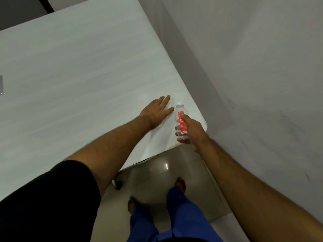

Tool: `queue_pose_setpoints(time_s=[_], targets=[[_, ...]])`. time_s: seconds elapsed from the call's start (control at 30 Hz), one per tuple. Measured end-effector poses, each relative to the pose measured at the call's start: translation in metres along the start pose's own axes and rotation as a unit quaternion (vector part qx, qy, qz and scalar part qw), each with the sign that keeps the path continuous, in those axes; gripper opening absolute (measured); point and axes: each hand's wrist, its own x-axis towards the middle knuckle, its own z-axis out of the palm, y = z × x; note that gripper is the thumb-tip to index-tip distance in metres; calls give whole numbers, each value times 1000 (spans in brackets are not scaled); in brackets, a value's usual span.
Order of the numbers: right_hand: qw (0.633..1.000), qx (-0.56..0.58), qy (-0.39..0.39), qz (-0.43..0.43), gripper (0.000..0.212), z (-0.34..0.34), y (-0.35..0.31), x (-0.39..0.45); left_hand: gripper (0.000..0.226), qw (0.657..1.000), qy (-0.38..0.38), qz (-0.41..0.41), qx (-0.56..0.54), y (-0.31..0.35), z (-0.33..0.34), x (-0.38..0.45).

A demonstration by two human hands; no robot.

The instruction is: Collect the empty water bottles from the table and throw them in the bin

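A small clear water bottle (181, 122) with a red label and a white cap is held upright over the near right corner of the white table (78, 75). My right hand (191, 132) is shut around its lower body. My left hand (158, 111) lies flat on the tabletop just left of the bottle, fingers spread, holding nothing. No bin is in view.
A grey wall (262, 67) runs close along the table's right edge. Beige floor tiles (157, 172) show below the corner, with my bare feet and blue trousers. A thin grey object (1, 85) is cut off at the left edge. A dark chair wheel (118, 185) sits under the table.
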Motion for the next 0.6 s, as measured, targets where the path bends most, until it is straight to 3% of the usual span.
queue_pose_setpoints(time_s=[0.1, 0.2, 0.33, 0.4, 0.47, 0.5, 0.6], targets=[[1000, 12, 25, -13, 55, 9, 4, 4, 72, 997, 11, -23, 76, -5, -1, 6], [998, 32, 51, -20, 53, 20, 6, -2, 46, 991, 59, -44, 108, -14, -8, -10], [999, 14, 32, -30, 60, 61, 13, -22, 39, 988, 77, -134, -8, -40, -9, -69], [999, 8, 8, -40, 59, 97, 15, -40, 42, 968, 93, -210, -100, -60, -5, -117], [999, 6, -11, -52, 54, 129, 13, -56, 52, 920, 121, -293, -232, -73, -2, -159], [998, 3, -26, -63, 51, 154, 12, -68, 54, 875, 132, -337, -322, -82, -3, -189], [993, -19, -68, -96, 41, 218, 9, -100, 39, 691, 158, -407, -576, -107, -3, -255]])
